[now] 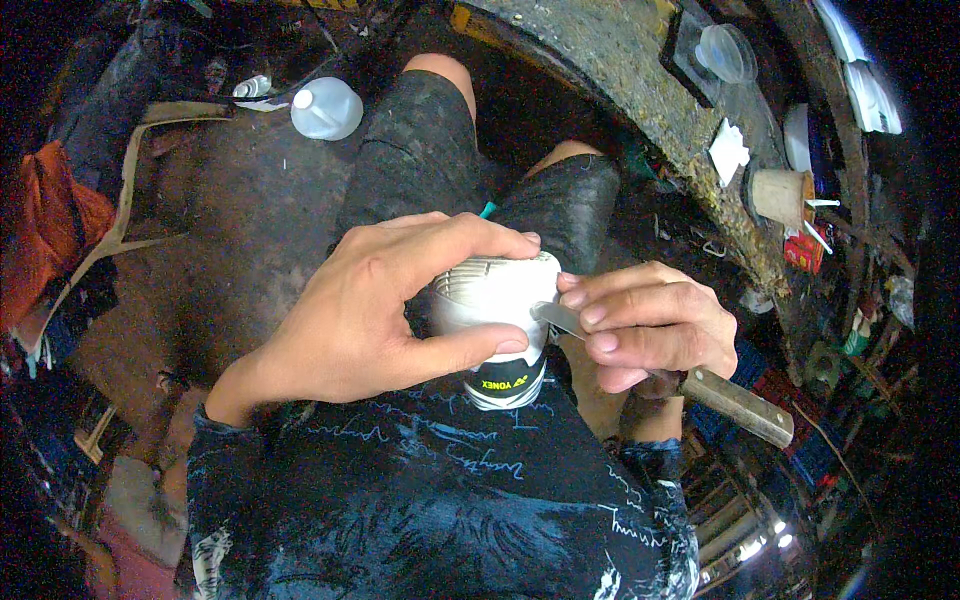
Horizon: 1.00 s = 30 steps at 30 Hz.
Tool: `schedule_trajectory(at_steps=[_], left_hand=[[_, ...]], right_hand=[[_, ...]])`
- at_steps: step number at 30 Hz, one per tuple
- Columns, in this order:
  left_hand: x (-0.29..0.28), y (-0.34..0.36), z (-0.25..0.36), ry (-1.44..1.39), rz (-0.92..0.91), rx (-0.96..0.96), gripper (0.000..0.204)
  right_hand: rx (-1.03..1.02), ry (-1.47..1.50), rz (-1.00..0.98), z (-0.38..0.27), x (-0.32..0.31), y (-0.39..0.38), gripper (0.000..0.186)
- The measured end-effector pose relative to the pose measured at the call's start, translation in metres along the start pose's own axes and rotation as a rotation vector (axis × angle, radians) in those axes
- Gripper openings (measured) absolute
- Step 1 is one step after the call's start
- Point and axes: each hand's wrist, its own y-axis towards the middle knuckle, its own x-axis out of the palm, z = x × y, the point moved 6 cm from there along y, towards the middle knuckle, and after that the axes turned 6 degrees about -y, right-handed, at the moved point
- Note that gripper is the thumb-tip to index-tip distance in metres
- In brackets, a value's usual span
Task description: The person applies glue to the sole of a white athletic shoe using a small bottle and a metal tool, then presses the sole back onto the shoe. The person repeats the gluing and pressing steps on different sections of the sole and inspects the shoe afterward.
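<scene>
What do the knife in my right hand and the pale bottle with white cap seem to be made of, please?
Knife blade: probably steel, smooth, with a grey metallic sheen.
Knife handle: perhaps wood, dull and worn, judging by its brownish, uneven surface.
Bottle: likely plastic, smooth; its cloudy, translucent body suggests this.

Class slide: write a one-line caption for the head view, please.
Left hand grasps a white shoe; right hand holds a brown-handled knife, its blade at the shoe's side.

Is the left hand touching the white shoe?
Touching: the head view shows the left hand clasping the white shoe, thumb and fingers on opposite sides.
</scene>
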Motion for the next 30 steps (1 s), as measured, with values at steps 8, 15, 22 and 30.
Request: schedule_trajectory(at_steps=[8, 15, 22, 30], left_hand=[[0.006, -0.001, -0.002, 0.015, -0.033, -0.003, 0.054], [0.003, -0.001, -0.005, 0.009, -0.015, -0.029, 0.054], [0.0, -0.001, -0.006, -0.016, 0.034, -0.002, 0.051], [-0.001, -0.001, -0.008, -0.064, 0.049, -0.025, 0.051]], right_hand=[[0.125, -0.1, -0.119, -0.011, -0.004, 0.011, 0.021], [0.009, -0.2, -0.264, -0.013, 0.001, 0.021, 0.019], [-0.108, -0.231, -0.103, -0.007, 0.015, -0.002, 0.028], [-0.172, -0.377, -0.003, -0.003, 0.025, -0.019, 0.03]])
